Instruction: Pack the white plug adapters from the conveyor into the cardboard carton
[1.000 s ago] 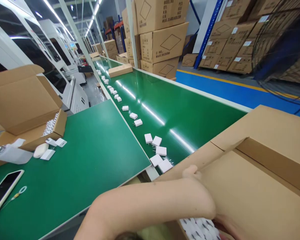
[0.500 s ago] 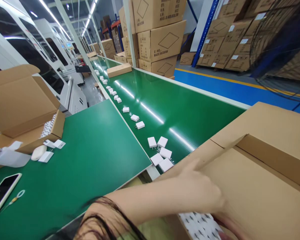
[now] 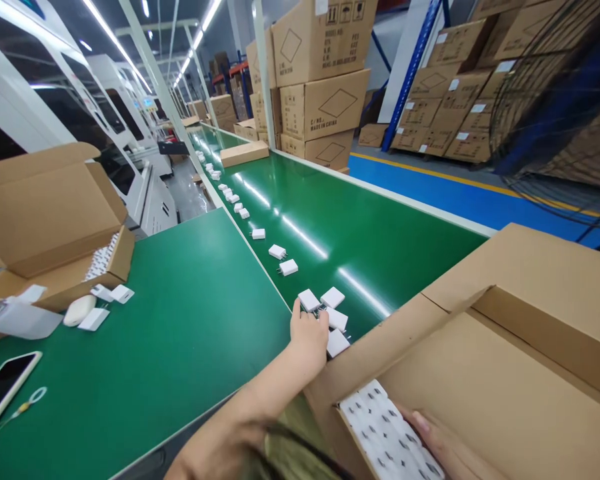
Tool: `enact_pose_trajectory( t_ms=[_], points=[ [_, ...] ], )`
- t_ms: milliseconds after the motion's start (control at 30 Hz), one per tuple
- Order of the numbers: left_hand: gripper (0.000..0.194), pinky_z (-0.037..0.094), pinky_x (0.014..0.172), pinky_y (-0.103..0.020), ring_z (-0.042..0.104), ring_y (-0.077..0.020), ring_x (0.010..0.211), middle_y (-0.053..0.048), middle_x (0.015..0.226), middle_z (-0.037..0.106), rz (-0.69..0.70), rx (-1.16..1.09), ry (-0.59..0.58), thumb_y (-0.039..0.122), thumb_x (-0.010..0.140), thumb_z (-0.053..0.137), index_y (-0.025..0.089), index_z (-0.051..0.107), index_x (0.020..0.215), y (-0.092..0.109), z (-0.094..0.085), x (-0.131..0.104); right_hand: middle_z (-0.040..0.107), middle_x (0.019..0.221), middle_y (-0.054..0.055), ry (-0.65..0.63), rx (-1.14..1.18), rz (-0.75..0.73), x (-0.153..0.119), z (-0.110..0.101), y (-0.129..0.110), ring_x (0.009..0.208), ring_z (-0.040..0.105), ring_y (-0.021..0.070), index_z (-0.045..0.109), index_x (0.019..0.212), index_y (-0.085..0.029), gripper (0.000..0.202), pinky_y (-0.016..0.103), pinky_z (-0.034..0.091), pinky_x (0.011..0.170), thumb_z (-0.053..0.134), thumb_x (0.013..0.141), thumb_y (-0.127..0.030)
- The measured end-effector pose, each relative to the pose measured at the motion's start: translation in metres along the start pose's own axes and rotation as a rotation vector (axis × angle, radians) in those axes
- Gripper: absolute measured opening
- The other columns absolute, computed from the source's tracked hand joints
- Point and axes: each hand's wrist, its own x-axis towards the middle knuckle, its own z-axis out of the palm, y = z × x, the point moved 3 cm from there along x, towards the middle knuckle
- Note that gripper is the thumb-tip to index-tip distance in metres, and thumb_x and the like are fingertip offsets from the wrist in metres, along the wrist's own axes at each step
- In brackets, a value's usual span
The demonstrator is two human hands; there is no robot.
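A green conveyor belt (image 3: 380, 240) runs away through a factory hall, with printed shipping cartons (image 3: 325, 103) stacked beyond its right side and a green worktable (image 3: 195, 287) flush along its left. Across the belt's near end stands an open cardboard carton (image 3: 555, 267), while a smaller lidded cardboard box (image 3: 45, 200) gapes well left of the belt. Inside the near carton, just off the belt's end, sits a tight block of packed chargers (image 3: 390, 433). The worker's right hand (image 3: 433, 437), seen only in part, lies along that block on the side away from the table; how firmly it grips cannot be told. The left hand (image 3: 309, 333) reaches to the belt's near left corner, two outer digits parted and the others bent down; whether they pinch anything is hidden. Around it lie loose white plug chargers (image 3: 333, 297), strung out along the belt's left edge and bunched at its near end. A sound grip there would likely take smooth casing sides, keep fingertips off the metal prongs, and part each charger from its neighbours before lifting, the other hand steadying the packed rows.
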Motion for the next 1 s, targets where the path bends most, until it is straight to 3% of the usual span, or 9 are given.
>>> enact_pose_trajectory(
  t_ms=[67,167,300,467,667,800,900,1000],
  points=[
    [0.047,0.02,0.102,-0.042,0.059,-0.0223,0.084,-0.012,0.087,0.064,-0.007,-0.024,0.063,0.011,0.066,0.055,0.006,0.048,0.112,-0.004,-0.002,0.002,0.068,0.095,0.005,-0.003,-0.2,-0.104,0.001,-0.017,-0.028,0.088,0.061,0.0279,0.066,0.088,-0.027,0.055,0.037,0.053,0.075,0.027,0.077,-0.064],
    [0.042,0.022,0.102,-0.039,0.057,-0.0233,0.089,-0.014,0.09,0.063,-0.039,-0.056,0.154,0.013,0.065,0.054,0.005,0.052,0.106,-0.008,-0.011,-0.002,0.067,0.089,0.006,0.065,-0.611,-0.208,0.028,-0.027,-0.07,0.081,0.061,0.0237,0.059,0.087,-0.026,0.051,0.035,0.051,0.065,0.016,0.084,-0.054],
    [0.03,0.015,0.105,-0.043,0.056,-0.0251,0.09,-0.014,0.09,0.063,-0.039,-0.111,0.208,0.021,0.068,0.052,0.006,0.059,0.093,0.001,-0.016,-0.012,0.063,0.086,0.006,0.033,-0.894,-0.226,0.084,-0.003,-0.102,0.082,0.059,0.0222,0.055,0.089,-0.021,0.033,0.033,0.046,0.06,0.028,0.09,-0.04],
    [0.045,0.027,0.096,-0.041,0.056,-0.0243,0.09,-0.017,0.097,0.062,-0.064,-0.162,0.104,0.023,0.072,0.056,0.0,0.052,0.111,0.025,-0.002,-0.006,0.061,0.082,0.004,-0.063,-1.01,-0.231,0.123,0.026,-0.104,0.074,0.058,0.0179,0.056,0.093,-0.015,0.027,0.033,0.047,0.063,0.046,0.088,-0.04],
    [0.026,0.038,0.077,-0.035,0.055,-0.0259,0.093,-0.018,0.096,0.061,-0.096,-0.166,0.021,0.006,0.072,0.053,0.003,0.057,0.097,0.029,-0.009,0.007,0.06,0.087,0.004,-0.104,-1.124,-0.227,0.133,0.015,-0.109,0.073,0.057,0.0156,0.056,0.095,-0.015,0.031,0.033,0.049,0.064,0.05,0.086,-0.044],
    [0.025,0.041,0.075,-0.035,0.054,-0.0246,0.09,-0.011,0.095,0.06,0.054,-0.331,0.208,0.007,0.07,0.052,0.012,0.056,0.094,0.006,-0.029,-0.024,0.059,0.09,0.003,-0.127,-1.177,-0.308,0.129,0.018,-0.115,0.075,0.058,0.016,0.055,0.101,-0.015,0.026,0.034,0.05,0.065,0.05,0.087,-0.037],
    [0.035,0.042,0.079,-0.033,0.05,-0.0208,0.096,-0.006,0.104,0.057,0.183,-0.706,0.365,0.008,0.071,0.05,0.02,0.051,0.104,-0.014,-0.036,-0.058,0.059,0.092,0.004,-0.144,-1.22,-0.391,0.123,0.026,-0.114,0.08,0.058,0.0174,0.053,0.105,-0.015,0.025,0.035,0.05,0.067,0.053,0.086,-0.032],
    [0.04,0.041,0.085,-0.032,0.05,-0.0192,0.099,-0.004,0.109,0.055,0.196,-1.12,0.424,0.009,0.07,0.055,0.024,0.051,0.106,-0.024,-0.026,-0.084,0.06,0.09,0.003,-0.156,-1.26,-0.46,0.118,0.026,-0.113,0.081,0.058,0.0186,0.055,0.1,-0.014,0.021,0.033,0.049,0.066,0.058,0.082,-0.026]
  ],
)
